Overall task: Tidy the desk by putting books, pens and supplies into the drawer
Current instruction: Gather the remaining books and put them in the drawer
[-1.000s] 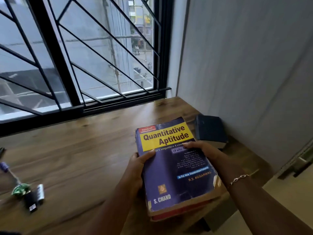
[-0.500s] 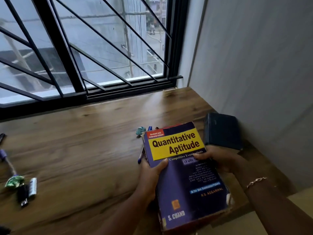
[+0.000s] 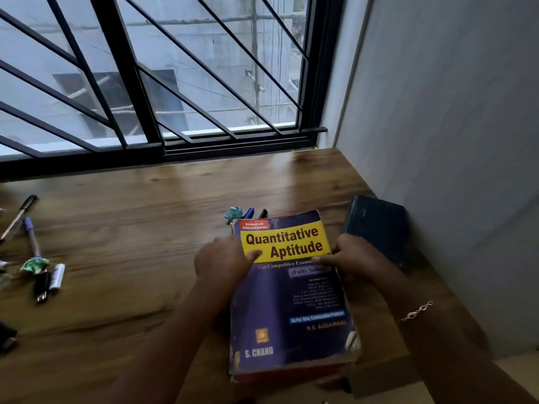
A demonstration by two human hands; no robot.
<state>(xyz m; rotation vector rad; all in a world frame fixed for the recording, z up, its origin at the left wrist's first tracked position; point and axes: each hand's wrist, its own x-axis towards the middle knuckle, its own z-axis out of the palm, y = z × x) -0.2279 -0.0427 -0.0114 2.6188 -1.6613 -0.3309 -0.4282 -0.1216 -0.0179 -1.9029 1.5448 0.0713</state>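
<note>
I hold the thick purple book (image 3: pixel 291 295) titled "Quantitative Aptitude" with both hands, its near end over the front edge of the wooden desk (image 3: pixel 131 228). My left hand (image 3: pixel 224 262) grips the book's left edge, thumb pressed on the yellow title panel, fingers curled out of sight under the cover. My right hand (image 3: pixel 354 262) clamps the right edge the same way, thumb on top; a thin bracelet (image 3: pixel 415 311) sits on that wrist. Whether the book rests on the desk or hangs just above it, I cannot tell. Just beyond the book's far edge lie a crumpled teal scrap (image 3: pixel 234 213), a blue pen (image 3: pixel 248 213) and a black pen (image 3: pixel 263 213), their lower parts hidden by the cover. To the right, against the grey wall (image 3: pixel 452 126), lies a dark blue book (image 3: pixel 376 225). Far left on the desk are a purple pen (image 3: pixel 31 237), another crumpled green scrap (image 3: pixel 35 265) and a small white tube (image 3: pixel 57 276). Behind the desk stands the barred window (image 3: pixel 145 83).
</note>
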